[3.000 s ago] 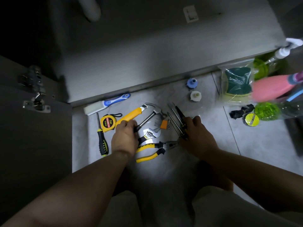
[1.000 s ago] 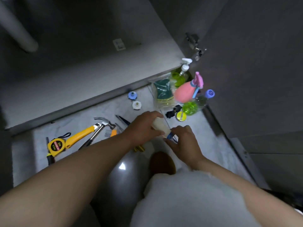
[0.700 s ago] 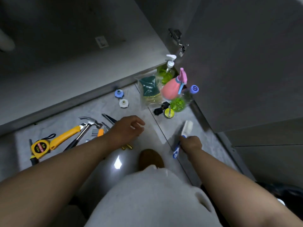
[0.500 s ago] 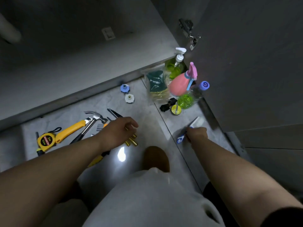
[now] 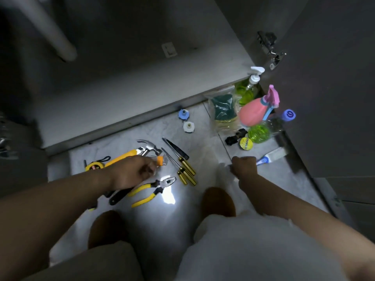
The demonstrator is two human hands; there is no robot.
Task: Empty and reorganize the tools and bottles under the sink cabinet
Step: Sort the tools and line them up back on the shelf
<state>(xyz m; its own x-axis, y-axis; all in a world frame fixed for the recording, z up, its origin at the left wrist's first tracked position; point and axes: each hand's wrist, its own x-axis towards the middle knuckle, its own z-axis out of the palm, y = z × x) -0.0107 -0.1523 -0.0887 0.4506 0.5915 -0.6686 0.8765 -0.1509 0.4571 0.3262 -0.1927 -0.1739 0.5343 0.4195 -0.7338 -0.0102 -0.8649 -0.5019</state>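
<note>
Tools lie on the marble floor in front of the open sink cabinet [image 5: 121, 102]: a yellow-handled hammer [image 5: 149, 148], a tape measure [image 5: 94, 166], yellow pliers [image 5: 150, 191], gold-handled screwdrivers [image 5: 183, 165] and an orange hex key set [image 5: 160, 160]. My left hand [image 5: 132, 171] hovers over them with loosely curled fingers beside the hex keys and holds nothing visible. A blue-and-white brush [image 5: 273, 155] lies on the floor at the right. My right hand [image 5: 243, 166] sits just left of its handle end. Its fingers are tucked under and hidden.
A sponge pack [image 5: 222, 110], green pump bottle [image 5: 246, 92], pink spray bottle [image 5: 253, 114], clear bottle [image 5: 261, 132], yellow tape roll [image 5: 246, 143] and two caps [image 5: 183, 114] cluster by the open right door [image 5: 334, 98]. A drain pipe [image 5: 46, 29] hangs inside the cabinet. My knees fill the foreground.
My right hand carried the brush to the right, laid it on the floor and drew back left of it. My left hand shifted left over the tools toward the hex keys.
</note>
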